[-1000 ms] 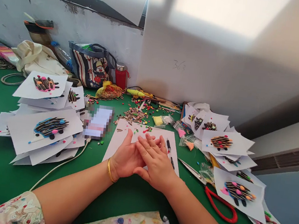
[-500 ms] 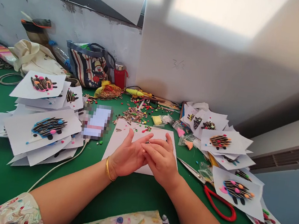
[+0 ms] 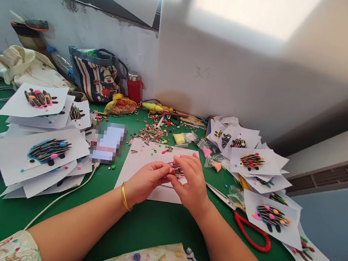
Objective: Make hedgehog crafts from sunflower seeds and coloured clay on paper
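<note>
My left hand [image 3: 147, 179] and my right hand [image 3: 190, 183] meet over a white sheet of paper [image 3: 144, 167] on the green table [image 3: 149, 225]. Both have their fingers curled and pinched together around a small craft piece [image 3: 175, 169] of striped sunflower seeds and coloured clay dots that sits on the sheet. A gold bangle [image 3: 125, 196] circles my left wrist. My fingers hide part of the piece.
Piles of finished seed pictures on paper lie at the left [image 3: 44, 152] and right [image 3: 252, 161]. Red-handled scissors [image 3: 252, 231] lie right of my hands. Loose seeds [image 3: 150, 134], clay bits, a yellow glue gun [image 3: 156, 107], a red flask [image 3: 134, 86] and a striped bag [image 3: 96, 76] stand behind. A white cable [image 3: 64, 195] runs leftward.
My hands were flat with fingers outstretched, palms rubbing; they have since curled and closed onto the small seed piece on the sheet. The view has shifted slightly right.
</note>
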{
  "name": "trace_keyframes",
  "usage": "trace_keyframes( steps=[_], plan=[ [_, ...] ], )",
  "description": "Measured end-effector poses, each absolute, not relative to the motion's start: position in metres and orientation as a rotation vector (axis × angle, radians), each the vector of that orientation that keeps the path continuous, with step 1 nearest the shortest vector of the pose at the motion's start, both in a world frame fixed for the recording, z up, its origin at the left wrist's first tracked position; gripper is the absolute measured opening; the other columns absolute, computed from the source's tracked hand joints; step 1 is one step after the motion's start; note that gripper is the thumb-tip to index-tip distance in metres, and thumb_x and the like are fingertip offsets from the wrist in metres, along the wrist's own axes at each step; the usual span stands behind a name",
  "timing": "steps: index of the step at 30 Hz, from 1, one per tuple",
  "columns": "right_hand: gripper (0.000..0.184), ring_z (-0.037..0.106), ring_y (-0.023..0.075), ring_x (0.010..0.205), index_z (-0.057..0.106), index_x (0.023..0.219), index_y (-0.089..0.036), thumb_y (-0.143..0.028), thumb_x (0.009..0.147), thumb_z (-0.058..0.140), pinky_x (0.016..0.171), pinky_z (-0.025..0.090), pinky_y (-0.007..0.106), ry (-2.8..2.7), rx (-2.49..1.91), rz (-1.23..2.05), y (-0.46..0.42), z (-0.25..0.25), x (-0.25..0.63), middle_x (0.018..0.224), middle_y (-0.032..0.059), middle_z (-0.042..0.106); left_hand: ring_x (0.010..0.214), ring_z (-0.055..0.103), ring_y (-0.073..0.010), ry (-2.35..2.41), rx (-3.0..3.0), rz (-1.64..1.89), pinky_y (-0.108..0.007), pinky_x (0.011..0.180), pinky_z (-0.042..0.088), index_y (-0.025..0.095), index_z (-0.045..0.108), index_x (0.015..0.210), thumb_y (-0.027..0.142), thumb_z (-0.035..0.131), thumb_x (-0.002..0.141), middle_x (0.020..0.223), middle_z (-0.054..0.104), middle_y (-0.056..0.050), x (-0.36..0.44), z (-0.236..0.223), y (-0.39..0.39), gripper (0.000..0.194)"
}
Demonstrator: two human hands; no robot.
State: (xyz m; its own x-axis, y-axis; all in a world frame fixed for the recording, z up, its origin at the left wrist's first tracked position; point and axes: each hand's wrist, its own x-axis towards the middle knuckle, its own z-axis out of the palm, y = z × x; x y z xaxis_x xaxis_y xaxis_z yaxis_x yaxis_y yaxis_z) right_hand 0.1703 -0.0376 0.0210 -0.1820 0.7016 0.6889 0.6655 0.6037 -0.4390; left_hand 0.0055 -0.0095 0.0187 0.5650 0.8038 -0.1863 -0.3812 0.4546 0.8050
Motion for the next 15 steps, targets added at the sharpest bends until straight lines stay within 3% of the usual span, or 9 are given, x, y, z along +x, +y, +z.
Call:
trace_keyframes(
  steps=[4,11,15],
  plan=[
    [0.016,0.058,0.0243,0.111,0.069,0.104,-0.028,-0.023,0.090,0.062,0.112,0.033,0.055,-1.900,-1.107,0.070,-0.0368,0.0236,0.1726,0.105,0.0045,0.068,0.083,0.060,-0.0151,0.622,0.820,0.816,-0.032,0.085,0.047,0.014,0.072,0.084,0.044,0.077,0.077,0.085,0.067,-0.005,0.0060,0.0164,-0.0092,0.031],
    [0.021,0.057,0.0234,0.112,0.069,0.110,-0.028,-0.023,0.093,0.058,0.111,0.035,0.053,-1.959,-1.069,0.113,-0.0358,0.0232,0.1731,0.109,0.0040,0.070,0.083,0.061,-0.0156,0.647,0.842,0.839,-0.031,0.084,0.048,0.014,0.072,0.084,0.044,0.078,0.075,0.085,0.068,-0.005,0.0047,0.0152,-0.0081,0.032],
    [0.015,0.059,0.0225,0.111,0.070,0.104,-0.027,-0.024,0.091,0.062,0.111,0.035,0.052,-1.921,-1.057,0.150,-0.0355,0.0235,0.1725,0.106,0.0035,0.070,0.083,0.063,-0.0183,0.683,0.928,0.843,-0.035,0.086,0.049,0.013,0.072,0.082,0.047,0.075,0.077,0.084,0.069,-0.006,0.0045,0.0139,-0.0079,0.035]
  ],
)
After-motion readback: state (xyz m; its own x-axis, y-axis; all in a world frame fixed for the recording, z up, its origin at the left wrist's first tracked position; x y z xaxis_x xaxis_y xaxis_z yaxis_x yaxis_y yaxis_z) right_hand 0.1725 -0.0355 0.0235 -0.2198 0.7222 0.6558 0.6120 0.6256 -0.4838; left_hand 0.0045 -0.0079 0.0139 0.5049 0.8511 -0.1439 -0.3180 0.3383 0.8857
